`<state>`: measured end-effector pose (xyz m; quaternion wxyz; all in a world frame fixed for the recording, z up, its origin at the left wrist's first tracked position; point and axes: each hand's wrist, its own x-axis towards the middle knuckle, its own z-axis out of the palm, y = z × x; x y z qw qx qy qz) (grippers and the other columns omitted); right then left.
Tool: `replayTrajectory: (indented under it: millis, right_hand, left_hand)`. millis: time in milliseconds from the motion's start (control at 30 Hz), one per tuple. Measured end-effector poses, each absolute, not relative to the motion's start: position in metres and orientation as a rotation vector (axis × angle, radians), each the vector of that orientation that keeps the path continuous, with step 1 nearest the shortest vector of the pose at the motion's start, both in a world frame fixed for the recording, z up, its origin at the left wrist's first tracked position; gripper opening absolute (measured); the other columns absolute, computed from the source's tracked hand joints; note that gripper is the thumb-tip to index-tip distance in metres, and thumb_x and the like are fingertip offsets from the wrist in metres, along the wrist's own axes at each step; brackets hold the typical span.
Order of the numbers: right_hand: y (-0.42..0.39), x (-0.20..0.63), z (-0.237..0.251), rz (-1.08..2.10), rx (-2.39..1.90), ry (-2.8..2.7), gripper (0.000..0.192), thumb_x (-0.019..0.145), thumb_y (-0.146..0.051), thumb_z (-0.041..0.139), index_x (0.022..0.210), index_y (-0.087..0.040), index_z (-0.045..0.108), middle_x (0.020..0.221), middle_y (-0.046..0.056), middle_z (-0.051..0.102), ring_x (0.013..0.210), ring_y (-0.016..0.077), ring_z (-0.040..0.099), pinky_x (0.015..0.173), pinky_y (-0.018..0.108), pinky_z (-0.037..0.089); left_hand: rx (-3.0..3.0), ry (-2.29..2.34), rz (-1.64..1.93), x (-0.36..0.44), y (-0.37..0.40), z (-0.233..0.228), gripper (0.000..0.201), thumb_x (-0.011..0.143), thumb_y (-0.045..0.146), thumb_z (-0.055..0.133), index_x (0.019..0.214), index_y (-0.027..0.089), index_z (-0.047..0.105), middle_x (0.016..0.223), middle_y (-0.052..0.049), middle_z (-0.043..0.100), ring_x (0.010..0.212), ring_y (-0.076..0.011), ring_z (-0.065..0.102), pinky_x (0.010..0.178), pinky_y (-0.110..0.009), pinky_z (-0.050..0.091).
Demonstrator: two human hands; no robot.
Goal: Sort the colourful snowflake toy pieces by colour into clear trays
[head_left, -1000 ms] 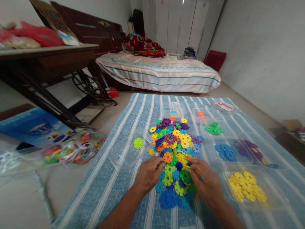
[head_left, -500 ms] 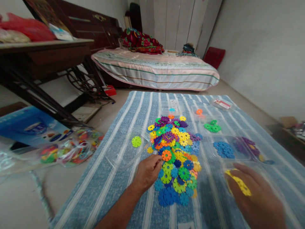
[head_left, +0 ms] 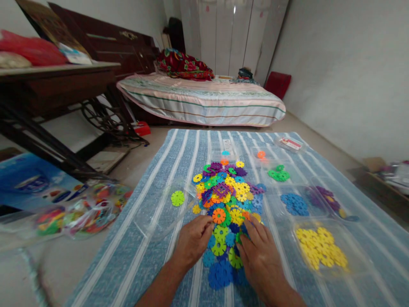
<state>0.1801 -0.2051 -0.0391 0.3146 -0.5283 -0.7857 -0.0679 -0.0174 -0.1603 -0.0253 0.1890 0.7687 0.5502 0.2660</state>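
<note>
Neither grip clearly holds anything: the left hand (head_left: 191, 244) lies knuckles up at the near left edge of the heap of coloured snowflake discs (head_left: 228, 204), its fingers curled loosely onto the discs just below an orange disc (head_left: 219, 215), and whether a piece is pinched under the fingertips cannot be told. Far to the left, on the floor, sits a clear bag of mixed pieces (head_left: 79, 211) beside a blue box (head_left: 28, 183) under the dark desk (head_left: 57, 79). A lone lime disc (head_left: 177, 198) lies in a clear tray just left of the heap, on the blue striped mat (head_left: 153, 238). The right hand (head_left: 260, 258) rests flat, fingers spread over the heap's near right side, touching green and blue discs. Farther right, clear trays hold sorted green discs (head_left: 278, 175), blue discs (head_left: 294, 204), purple discs (head_left: 326, 197) and yellow discs (head_left: 321, 248).
</note>
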Motion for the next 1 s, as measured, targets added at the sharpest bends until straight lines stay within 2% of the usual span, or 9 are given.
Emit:
replayTrajectory:
  millis: [300,433,567,667,867,1000]
  right_hand:
    - [-0.190,0.205,-0.017,-0.175,-1.226,-2.026,0.015,0.085,-0.012,0.048,0.086,-0.018,0.062,0.098,0.009,0.063,0.102,0.0215,0.055,0.087,0.041,0.047]
    - [-0.149,0.245,0.021,-0.478,-1.271,-1.901,0.010,0.085,-0.018,0.053,0.084,-0.016,0.063,0.093,0.011,0.066,0.097,0.0223,0.058,0.087,0.041,0.047]
    - [-0.119,0.268,0.053,-0.700,-1.442,-1.659,0.020,0.085,-0.028,0.056,0.095,-0.013,0.064,0.092,0.013,0.067,0.093,0.0244,0.060,0.084,0.041,0.048]
    - [-0.122,0.257,0.049,-0.590,-1.392,-1.728,0.018,0.086,-0.027,0.054,0.094,-0.014,0.063,0.089,0.011,0.067,0.089,0.0222,0.061,0.082,0.037,0.049]
    - [-0.157,0.206,-0.007,-0.075,-1.315,-2.072,0.014,0.087,-0.021,0.049,0.088,-0.018,0.063,0.092,0.008,0.064,0.093,0.0200,0.057,0.085,0.038,0.049]
    - [-0.166,0.181,-0.021,0.000,-1.313,-2.134,0.015,0.086,-0.020,0.049,0.091,-0.018,0.064,0.099,0.010,0.062,0.106,0.0228,0.052,0.093,0.042,0.045]
  left_hand:
    - [2.137,1.548,0.720,-0.018,-0.160,-0.026,0.020,0.086,0.028,0.043,0.082,0.020,0.061,0.069,0.001,0.060,0.066,-0.0125,0.058,0.061,-0.022,0.041]
    - [2.143,1.549,0.710,-0.019,-0.160,-0.029,0.019,0.086,0.027,0.043,0.082,0.020,0.061,0.069,0.000,0.060,0.066,-0.0125,0.058,0.060,-0.022,0.040]
    - [2.151,1.553,0.702,-0.018,-0.160,-0.028,0.019,0.086,0.027,0.043,0.082,0.020,0.060,0.072,0.000,0.061,0.068,-0.0129,0.058,0.060,-0.022,0.041]
    - [2.156,1.550,0.713,-0.017,-0.160,-0.026,0.019,0.086,0.027,0.043,0.080,0.020,0.060,0.072,0.000,0.062,0.069,-0.0129,0.058,0.060,-0.022,0.041]
    - [2.156,1.540,0.740,-0.016,-0.161,-0.026,0.019,0.086,0.025,0.043,0.082,0.020,0.061,0.071,0.000,0.061,0.069,-0.0123,0.058,0.061,-0.022,0.041]
    - [2.155,1.545,0.735,-0.017,-0.161,-0.028,0.019,0.086,0.025,0.044,0.085,0.020,0.061,0.073,0.000,0.062,0.070,-0.0125,0.059,0.062,-0.022,0.042]
